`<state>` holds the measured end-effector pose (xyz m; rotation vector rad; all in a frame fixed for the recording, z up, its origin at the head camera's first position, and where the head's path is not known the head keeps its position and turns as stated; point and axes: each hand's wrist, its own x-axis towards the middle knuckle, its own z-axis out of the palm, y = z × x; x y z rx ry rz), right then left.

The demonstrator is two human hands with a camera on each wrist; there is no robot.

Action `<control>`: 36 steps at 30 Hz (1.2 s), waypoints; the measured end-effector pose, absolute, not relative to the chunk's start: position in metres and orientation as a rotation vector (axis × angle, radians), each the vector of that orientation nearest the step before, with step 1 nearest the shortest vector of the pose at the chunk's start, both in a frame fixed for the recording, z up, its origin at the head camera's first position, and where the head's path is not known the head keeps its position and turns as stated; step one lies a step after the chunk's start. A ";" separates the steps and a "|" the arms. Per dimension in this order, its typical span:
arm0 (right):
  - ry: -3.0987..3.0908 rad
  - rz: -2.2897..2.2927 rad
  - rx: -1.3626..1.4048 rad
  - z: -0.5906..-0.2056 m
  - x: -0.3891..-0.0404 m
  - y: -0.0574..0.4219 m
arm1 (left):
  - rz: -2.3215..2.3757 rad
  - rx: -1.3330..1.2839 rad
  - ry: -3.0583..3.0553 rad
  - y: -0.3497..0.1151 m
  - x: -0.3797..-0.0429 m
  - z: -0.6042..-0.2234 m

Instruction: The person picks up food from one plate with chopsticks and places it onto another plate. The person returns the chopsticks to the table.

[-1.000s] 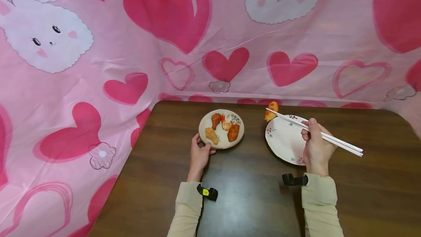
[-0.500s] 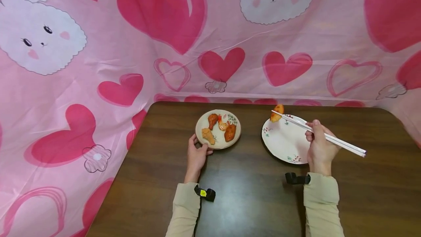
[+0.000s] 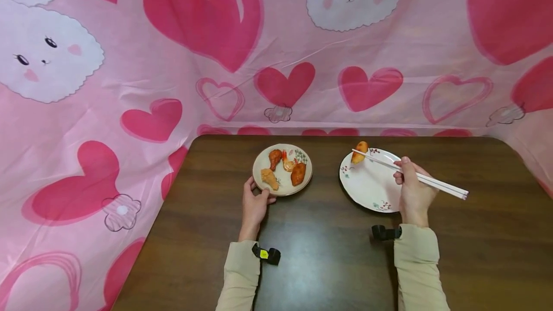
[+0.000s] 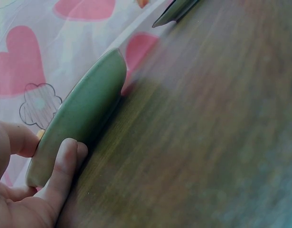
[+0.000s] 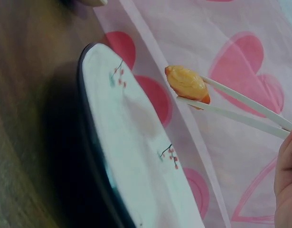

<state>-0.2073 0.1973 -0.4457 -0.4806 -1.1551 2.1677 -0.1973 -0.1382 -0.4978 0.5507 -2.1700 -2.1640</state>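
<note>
Left hand (image 3: 255, 205) pinching a small plate (image 3: 284, 182), right hand (image 3: 415, 197) gripping chopsticks (image 3: 445, 186).
Four food pieces (image 3: 298, 174) lie beyond the left grip; a golden morsel (image 3: 360, 149), apparently over the large plate (image 3: 373, 186), is clamped at the tips, ahead and left of the right grip.

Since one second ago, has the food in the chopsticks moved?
Yes: in the head view, the food piece has shifted rightward and down the image against the large plate, further over it.
</note>
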 end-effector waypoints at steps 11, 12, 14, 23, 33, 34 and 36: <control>-1.374 2.098 -0.573 -0.451 -0.205 0.203 | -2.170 0.553 -2.162 -0.138 -0.197 -0.496; -1.388 2.096 -0.590 -0.452 -0.205 0.203 | -2.169 0.553 -2.165 -0.138 -0.197 -0.496; -1.417 2.099 -0.619 -0.453 -0.205 0.203 | -2.162 0.556 -2.169 -0.139 -0.197 -0.497; -1.531 2.061 -0.704 -0.456 -0.207 0.203 | -2.159 0.550 -2.189 -0.140 -0.196 -0.496; -1.512 2.063 -0.716 -0.458 -0.209 0.204 | -2.163 0.549 -2.185 -0.139 -0.197 -0.496; -1.512 2.051 -0.705 -0.459 -0.209 0.204 | -2.163 0.552 -2.185 -0.139 -0.197 -0.496; -1.528 2.019 -0.680 -0.464 -0.210 0.205 | -2.165 0.555 -2.185 -0.140 -0.197 -0.497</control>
